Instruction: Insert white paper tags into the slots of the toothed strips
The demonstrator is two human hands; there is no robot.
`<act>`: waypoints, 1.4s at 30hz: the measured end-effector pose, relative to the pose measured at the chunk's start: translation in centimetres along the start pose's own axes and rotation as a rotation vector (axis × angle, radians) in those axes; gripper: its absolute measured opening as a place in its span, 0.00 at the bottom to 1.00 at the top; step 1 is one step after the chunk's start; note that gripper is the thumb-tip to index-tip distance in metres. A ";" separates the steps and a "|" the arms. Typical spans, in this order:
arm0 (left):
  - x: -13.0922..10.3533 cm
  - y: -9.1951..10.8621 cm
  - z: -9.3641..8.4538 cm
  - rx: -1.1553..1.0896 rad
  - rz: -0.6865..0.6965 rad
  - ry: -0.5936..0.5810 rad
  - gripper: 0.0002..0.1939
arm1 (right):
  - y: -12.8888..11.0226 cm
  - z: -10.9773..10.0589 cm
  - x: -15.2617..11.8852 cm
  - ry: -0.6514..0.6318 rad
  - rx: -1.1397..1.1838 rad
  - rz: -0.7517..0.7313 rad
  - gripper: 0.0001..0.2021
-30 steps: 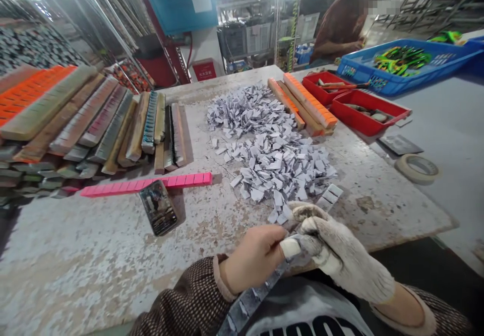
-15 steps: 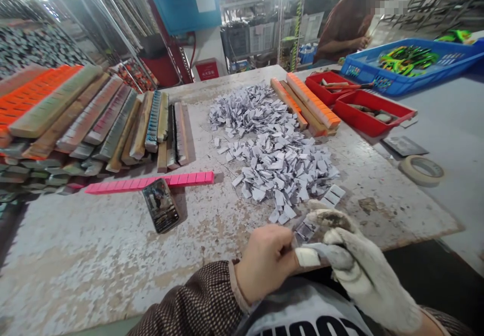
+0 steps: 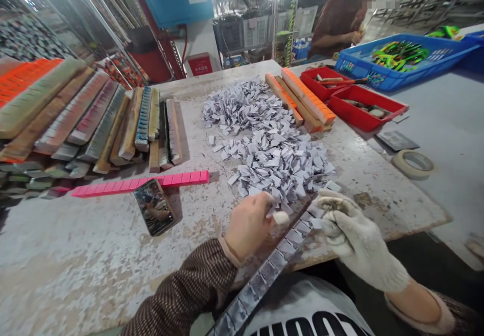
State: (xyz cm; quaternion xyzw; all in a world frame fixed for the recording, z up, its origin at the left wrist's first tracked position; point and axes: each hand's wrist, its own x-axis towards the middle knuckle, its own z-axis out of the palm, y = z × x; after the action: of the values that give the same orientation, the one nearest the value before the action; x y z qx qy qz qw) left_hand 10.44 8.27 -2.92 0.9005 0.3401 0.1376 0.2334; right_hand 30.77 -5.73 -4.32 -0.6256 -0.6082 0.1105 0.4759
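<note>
My left hand (image 3: 251, 227) is bare, with a white wrap on one digit. Its fingers are curled beside the near edge of a heap of small pale grey pieces (image 3: 280, 162); whatever is in them, if anything, is hidden. A dark bar with evenly spaced notches (image 3: 264, 278) slants from my lap up to the right. At its upper end, my right hand (image 3: 346, 230), in a soiled white knit glove, has its fingers closed round the bar's tip, where small pale pieces show. A single pale piece (image 3: 333, 186) lies just beyond the glove.
Left of the heap are a phone (image 3: 154, 207), a pink notched strip (image 3: 189, 177) and stacked bars (image 3: 86, 114). Behind are orange-topped bars (image 3: 308, 96). Rightward stand red trays (image 3: 366, 119), a tape roll (image 3: 413, 164) and a blue basket (image 3: 401, 76). A person (image 3: 336, 18) is beyond.
The notched bar has swung into view, slanting across my lap. My left hand has come off it and moved up and left to the heap; my right hand stays near the bar's end.
</note>
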 end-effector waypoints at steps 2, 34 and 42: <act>1.7 -1.5 -0.2 0.184 -0.077 0.027 0.14 | 0.9 -0.6 0.5 -0.029 -0.183 -0.099 0.07; -0.8 -2.7 -0.8 -0.872 -0.138 -0.052 0.06 | 3.1 -1.4 2.2 -0.193 -0.448 -0.238 0.02; -1.0 2.2 -1.1 -1.078 -0.044 -0.142 0.06 | -2.1 2.8 3.1 -0.117 0.055 0.030 0.13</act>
State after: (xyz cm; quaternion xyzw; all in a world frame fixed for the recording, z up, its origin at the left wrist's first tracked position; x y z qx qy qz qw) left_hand 10.44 6.50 -0.95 0.6529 0.2237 0.2262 0.6874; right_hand 28.10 -2.16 -2.83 -0.6139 -0.6220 0.1707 0.4551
